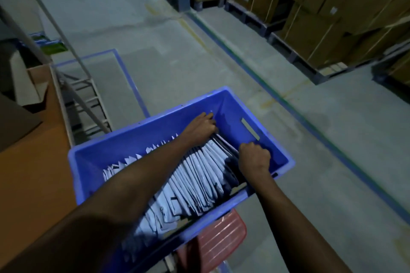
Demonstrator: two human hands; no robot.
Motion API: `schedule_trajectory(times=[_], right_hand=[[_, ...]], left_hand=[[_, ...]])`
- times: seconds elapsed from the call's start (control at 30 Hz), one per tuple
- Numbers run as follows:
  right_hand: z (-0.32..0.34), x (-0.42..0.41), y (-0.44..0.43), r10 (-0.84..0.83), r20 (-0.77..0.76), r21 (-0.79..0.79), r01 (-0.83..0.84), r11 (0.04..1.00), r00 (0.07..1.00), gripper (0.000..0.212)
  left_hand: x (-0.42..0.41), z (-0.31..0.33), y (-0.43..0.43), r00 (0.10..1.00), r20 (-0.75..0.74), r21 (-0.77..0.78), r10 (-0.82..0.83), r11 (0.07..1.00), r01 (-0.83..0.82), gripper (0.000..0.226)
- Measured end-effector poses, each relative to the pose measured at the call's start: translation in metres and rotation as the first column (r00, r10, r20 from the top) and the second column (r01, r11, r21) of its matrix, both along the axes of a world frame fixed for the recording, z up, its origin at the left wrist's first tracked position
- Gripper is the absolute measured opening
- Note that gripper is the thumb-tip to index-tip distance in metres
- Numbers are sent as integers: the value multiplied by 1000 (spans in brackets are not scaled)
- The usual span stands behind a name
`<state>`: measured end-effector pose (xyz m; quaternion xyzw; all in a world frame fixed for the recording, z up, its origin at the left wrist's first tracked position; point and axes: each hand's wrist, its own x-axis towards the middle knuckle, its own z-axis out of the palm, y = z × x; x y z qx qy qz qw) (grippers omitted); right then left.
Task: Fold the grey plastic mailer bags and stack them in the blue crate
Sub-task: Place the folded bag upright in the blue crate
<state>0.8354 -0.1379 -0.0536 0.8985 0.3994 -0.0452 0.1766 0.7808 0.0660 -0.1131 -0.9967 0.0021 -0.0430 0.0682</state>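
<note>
Many creased, upright mailer bags (199, 180) fill the blue crate (133, 139), gripped by left hand (201, 127) and right hand (255, 158).

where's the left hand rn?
Head view: the left hand is inside the blue crate by its far wall, gripping the right end of the row of mailer bags, with the right hand just right of it.

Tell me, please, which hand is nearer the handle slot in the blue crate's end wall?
Right. The right hand sits just beside the handle slot; the left hand is further off, by the crate's far wall.
</note>
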Motion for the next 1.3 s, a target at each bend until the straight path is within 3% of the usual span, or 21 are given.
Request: schedule_trajectory(times=[0.1, 0.3, 0.43, 0.53, 0.63, 0.73, 0.9, 1.1, 1.17, 1.3], right_hand=[[-10, 14, 11, -52, -148, -98, 38, 994, 988, 33], [-23, 42, 20, -277, -476, -89, 268, 959, 835, 36], [-38, 56, 31, -275, -631, -34, 329, 944, 725, 44], [-55, 56, 33, -253, -750, -44, 336, 941, 611, 57], [-72, 58, 35, -256, -791, -78, 323, 943, 556, 54], [-77, 63, 37, -311, -772, -118, 356, 927, 554, 45], [-81, 62, 35, -397, -739, -224, 358, 906, 544, 48], [-112, 76, 36, -305, -719, -187, 249, 950, 624, 44], [-96, 66, 34, -286, -719, -171, 237, 956, 634, 40], [-56, 53, 30, -191, -712, -55, 217, 975, 676, 39]], left_hand=[[6, -13, 3, 999, -35, -17, -3, 1000, 2, 6], [23, -9, 9, 980, -182, -209, 77, 971, -116, 45], [32, -13, 3, 941, -323, -333, 104, 918, -216, 51], [38, -17, 1, 888, -455, -281, 74, 934, -222, 48], [42, -12, -4, 839, -540, -239, 58, 946, -219, 48], [48, -3, -3, 808, -585, -267, 68, 924, -272, 41], [47, 3, -2, 765, -640, -305, 63, 894, -329, 36], [27, -6, -1, 845, -526, -353, 92, 880, -316, 36], [19, -5, -2, 858, -502, -348, 105, 884, -312, 37], [-6, 11, -13, 957, -241, -390, 161, 887, -248, 38]])
